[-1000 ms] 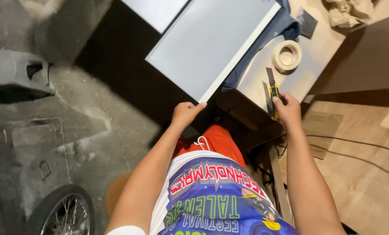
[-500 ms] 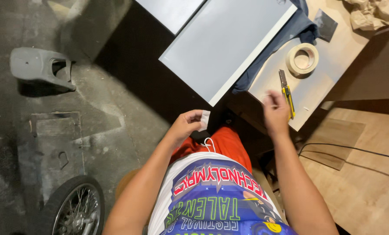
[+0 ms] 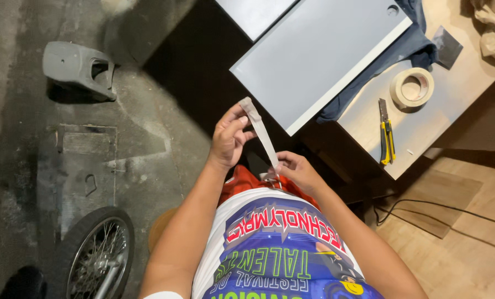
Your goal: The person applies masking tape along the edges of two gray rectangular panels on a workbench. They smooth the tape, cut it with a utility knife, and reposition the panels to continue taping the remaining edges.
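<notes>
- Floor point(image 3: 65, 166): rough grey concrete at left, with a spoked wheel point(image 3: 95, 254) and a grey plastic stool point(image 3: 78, 66) lying on it.
- Grey panel point(image 3: 319, 61): large, flat and stiff, lying over a dark cloth point(image 3: 402, 47) on the pale tabletop point(image 3: 452, 111).
- Tape roll point(image 3: 411, 87): beige, flat on the tabletop, near a yellow-and-black utility knife point(image 3: 385, 133).
- Left hand point(image 3: 229, 138): grip pinched on the upper end of a tape strip point(image 3: 263, 135), thumb and forefinger closed.
- Right hand point(image 3: 297, 171): grip pinched on the strip's lower end, close to the body.
- Tape strip: stretched taut between both hands, in the air in front of the panel's near corner. Judged very light, limp and sticky on one face; likely to curl or stick to itself if slackened, so best held by both ends and kept tight.
</notes>
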